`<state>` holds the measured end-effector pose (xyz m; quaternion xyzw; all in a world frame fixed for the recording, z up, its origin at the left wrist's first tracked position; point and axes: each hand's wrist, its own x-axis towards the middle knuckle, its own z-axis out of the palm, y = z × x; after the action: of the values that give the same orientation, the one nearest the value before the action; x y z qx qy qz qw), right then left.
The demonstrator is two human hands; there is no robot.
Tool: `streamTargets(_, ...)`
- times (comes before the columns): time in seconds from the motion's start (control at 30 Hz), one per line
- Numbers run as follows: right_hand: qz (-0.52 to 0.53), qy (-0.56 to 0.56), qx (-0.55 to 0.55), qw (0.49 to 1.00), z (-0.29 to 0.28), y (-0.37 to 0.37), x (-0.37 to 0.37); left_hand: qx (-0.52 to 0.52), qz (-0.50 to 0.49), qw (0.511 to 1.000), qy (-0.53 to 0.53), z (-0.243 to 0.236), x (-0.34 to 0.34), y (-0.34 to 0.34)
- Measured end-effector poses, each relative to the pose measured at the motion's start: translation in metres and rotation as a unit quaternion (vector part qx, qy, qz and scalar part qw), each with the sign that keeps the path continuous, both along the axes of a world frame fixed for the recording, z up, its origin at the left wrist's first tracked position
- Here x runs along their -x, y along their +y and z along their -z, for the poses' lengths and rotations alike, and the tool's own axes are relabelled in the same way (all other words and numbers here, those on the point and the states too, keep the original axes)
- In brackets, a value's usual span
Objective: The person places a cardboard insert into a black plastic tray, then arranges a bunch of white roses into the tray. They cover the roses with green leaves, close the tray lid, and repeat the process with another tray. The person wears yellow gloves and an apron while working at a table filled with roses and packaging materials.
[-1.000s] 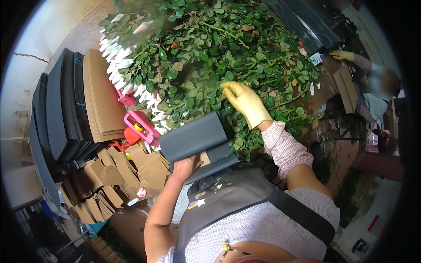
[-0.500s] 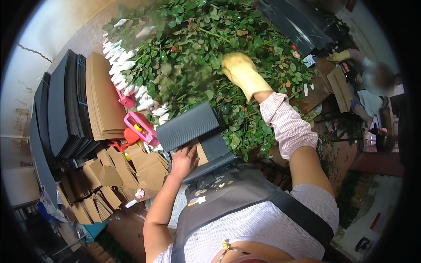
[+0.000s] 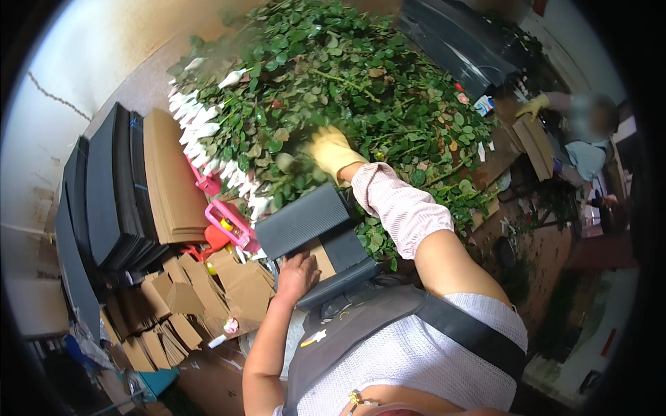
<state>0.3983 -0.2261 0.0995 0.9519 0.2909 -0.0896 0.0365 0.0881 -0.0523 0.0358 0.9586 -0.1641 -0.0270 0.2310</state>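
My bare left hand (image 3: pixel 298 275) lies with its fingers flat on a brown cardboard piece (image 3: pixel 321 262), inside a folded dark corrugated sheet (image 3: pixel 305 220) at the table's near edge. Beyond the sheet, my right hand (image 3: pixel 333 151), in a yellow glove, reaches into a broad heap of leafy green rose stems (image 3: pixel 388 90). Its fingertips are blurred among the leaves, so any grip there is hidden. White-wrapped flower heads (image 3: pixel 198 132) line the left side of the heap. A striped sleeve (image 3: pixel 406 208) covers my right forearm.
Left of the heap stand stacked dark sheets (image 3: pixel 111 187) and brown cardboard sheets (image 3: pixel 170 180). A pink plastic holder (image 3: pixel 232 225) and cut cardboard pieces (image 3: pixel 243 284) lie nearer. A dark bin-like panel (image 3: pixel 458 45) stands far right; another person's gloved hand (image 3: pixel 533 106) shows beyond.
My gloved right hand has moved left across the leaves, nearer the dark corrugated sheet. My left hand stays on the cardboard. The whole view has shifted slightly.
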Motion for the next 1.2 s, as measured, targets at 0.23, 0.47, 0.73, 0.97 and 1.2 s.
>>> streamTargets(0.23,-0.116,-0.163,-0.253,0.947,-0.102,-0.059,0.021,0.053,-0.014,0.998,0.009,0.000,-0.003,-0.006)
streamTargets(0.47,-0.183,-0.262,-0.179,0.931,-0.152,-0.109,0.108,0.043,-0.004,0.999,0.016,-0.001,-0.001,0.001)
streamTargets(0.73,-0.057,0.110,-0.030,0.992,-0.009,-0.191,0.186,0.186,-0.090,0.975,0.086,-0.018,0.003,-0.008)
streamTargets(0.97,0.037,0.267,0.156,0.950,-0.065,-0.119,0.122,0.126,-0.023,0.987,0.097,0.000,0.008,0.005)
streamTargets(1.2,-0.008,0.075,-0.078,0.994,0.045,-0.064,0.026,0.108,0.029,0.988,0.103,-0.007,-0.008,0.003)
